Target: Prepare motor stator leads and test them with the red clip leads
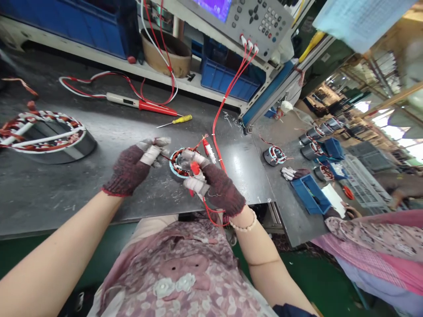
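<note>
A small motor stator [176, 173] with copper windings and a light-blue rim lies on the bench in front of me. My left hand [140, 160], in a dark red knit glove with whitish fingertips, is pinched at its left side on a thin dark lead wire [166, 157]. My right hand [213, 180], gloved alike, grips a red-and-white test clip [196, 169] over the stator's right part, hiding some of it. Beyond it, a second red-and-white clip [209, 150] is at the stator's orange lead ends [201, 141].
A larger stator [66, 147] sits on the left. A red-and-white probe [142, 104] and a yellow screwdriver [181, 119] lie behind my hands. Red cables run up to a tester [244, 22]. Blue bins [228, 79] line the shelf. A co-worker's sleeve [373, 231] is at right.
</note>
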Available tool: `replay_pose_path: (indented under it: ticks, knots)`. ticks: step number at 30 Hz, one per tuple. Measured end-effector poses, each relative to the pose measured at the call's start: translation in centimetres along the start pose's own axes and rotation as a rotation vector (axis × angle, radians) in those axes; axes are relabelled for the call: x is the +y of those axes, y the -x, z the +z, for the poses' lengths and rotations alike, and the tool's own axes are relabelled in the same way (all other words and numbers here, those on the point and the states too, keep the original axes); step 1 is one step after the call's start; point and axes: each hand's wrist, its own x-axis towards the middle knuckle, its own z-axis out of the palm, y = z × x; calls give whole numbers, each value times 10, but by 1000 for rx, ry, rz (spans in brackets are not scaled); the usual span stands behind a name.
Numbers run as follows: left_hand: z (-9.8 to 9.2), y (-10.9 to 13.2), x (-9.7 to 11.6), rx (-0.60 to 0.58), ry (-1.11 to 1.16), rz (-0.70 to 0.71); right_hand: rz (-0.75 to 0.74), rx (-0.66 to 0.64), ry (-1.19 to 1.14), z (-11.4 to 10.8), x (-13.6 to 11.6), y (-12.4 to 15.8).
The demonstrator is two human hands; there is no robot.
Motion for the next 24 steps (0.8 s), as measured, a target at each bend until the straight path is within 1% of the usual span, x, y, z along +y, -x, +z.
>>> replay_pose_path:
  ticks: [2, 4, 6, 8, 11, 15, 18, 20, 21, 23, 24]
  knots:
    - [4, 1, 16, -50, -131, 71, 28, 78, 195, 2, 2, -10]
    - [8, 3, 24, -63, -205, 116, 45, 164, 389, 4, 6, -19]
    - [10, 5, 24, -64, -201, 126, 45, 216, 560, 5, 11, -24]
    - [11, 7, 22, -60, -211, 135, 50, 238, 674, 6, 14, -27]
    - [11, 10, 19, -59, -242, 163, 70, 234, 749, 6, 14, -29]
    - [15, 10, 20, -57, -286, 207, 89, 168, 825, 12, 10, -34]
    - [19, 11, 19, -61, -339, 243, 112, 169, 829, 17, 4, -33]
    - [17, 18, 11, -40, -379, 258, 68, 143, 745, 15, -1, -25]
    - [14, 24, 2, -41, -399, 269, 14, 120, 693, 10, -2, -18]
    - [3, 40, -22, -126, -443, 304, -125, 117, 621, -6, 2, -1]
    - [-4, 49, -38, -274, -481, 355, -179, 159, 613, -17, 10, 8]
